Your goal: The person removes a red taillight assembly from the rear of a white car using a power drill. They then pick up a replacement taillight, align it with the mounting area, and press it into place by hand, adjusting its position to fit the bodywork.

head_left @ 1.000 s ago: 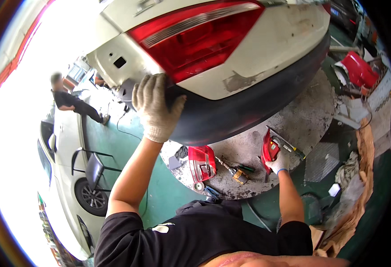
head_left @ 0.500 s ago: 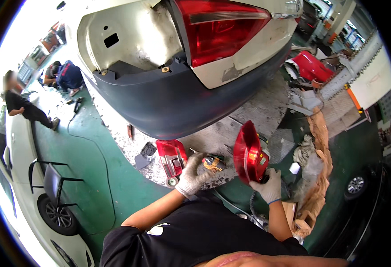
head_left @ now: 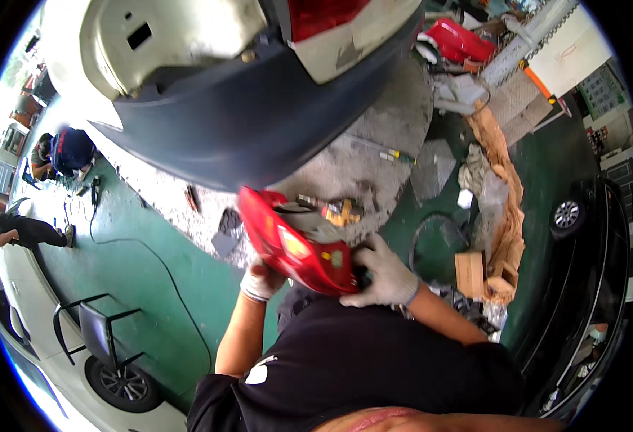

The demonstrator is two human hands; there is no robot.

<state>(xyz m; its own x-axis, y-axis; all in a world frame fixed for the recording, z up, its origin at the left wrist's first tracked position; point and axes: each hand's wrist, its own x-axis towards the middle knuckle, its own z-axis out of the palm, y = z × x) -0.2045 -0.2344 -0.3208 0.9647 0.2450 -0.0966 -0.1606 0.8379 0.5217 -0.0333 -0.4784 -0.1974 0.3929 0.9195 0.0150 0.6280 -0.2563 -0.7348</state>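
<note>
A red tail light (head_left: 269, 230) is held in front of my body, tilted, between both hands. My left hand (head_left: 260, 279), in a white knit glove, is closed at its lower left side, with the fingertips partly hidden behind it. On the right end, my gloved right hand (head_left: 382, 273) grips the housing. Beyond it, a yellow-and-black power tool (head_left: 344, 212) lies on the worn grey floor patch (head_left: 385, 119). The car's dark grey bumper (head_left: 215, 122) is ahead, below an open lamp recess (head_left: 179, 36) and a fitted red tail light (head_left: 323, 16).
Left are a black chair (head_left: 100, 335), a white car (head_left: 32, 317), a cable (head_left: 161, 266) and several people, one standing (head_left: 21, 227). A screwdriver (head_left: 395, 154), brown paper (head_left: 507, 194) and a cardboard box (head_left: 469, 273) lie right. A black car (head_left: 583, 266) stands far right.
The tail light in my right hand has moved left and closer to my body. My left hand has come down from beside the power tool onto it. The whole view has shifted.
</note>
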